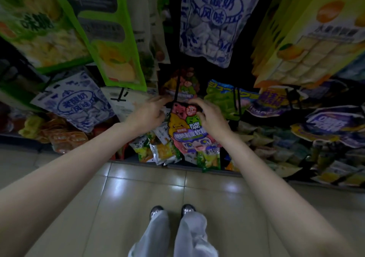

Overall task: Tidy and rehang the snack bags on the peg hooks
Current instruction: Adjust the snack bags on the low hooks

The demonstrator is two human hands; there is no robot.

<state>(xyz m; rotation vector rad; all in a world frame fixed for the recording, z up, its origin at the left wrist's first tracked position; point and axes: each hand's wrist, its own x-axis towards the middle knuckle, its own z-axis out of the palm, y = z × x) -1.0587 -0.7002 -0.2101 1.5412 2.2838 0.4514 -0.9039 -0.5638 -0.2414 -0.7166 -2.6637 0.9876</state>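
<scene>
Head view, looking down a snack rack to a tiled floor (pixel 150 187). Gummy bag (pixel 185 126), pink with cartoon fruit faces and "RUAN TANG" print, hanging at centre below a black peg hook (pixel 177 85); hook tip and bag's hang hole hidden behind fingers. Right hand (pixel 209 116) curled round the bag's upper right edge, grip clamped on it. Left hand (pixel 150 110) at the bag's upper left corner, fingers reaching forward toward the hook; contact with the bag obscured, grip state cannot tell. Blue-and-white bag (pixel 209 19) and green bag (pixel 110 39) hanging above, tops cut off. Lower shelf packets (pixel 162 150) dim, print unreadable. Shoes (pixel 187 210) at bottom.
</scene>
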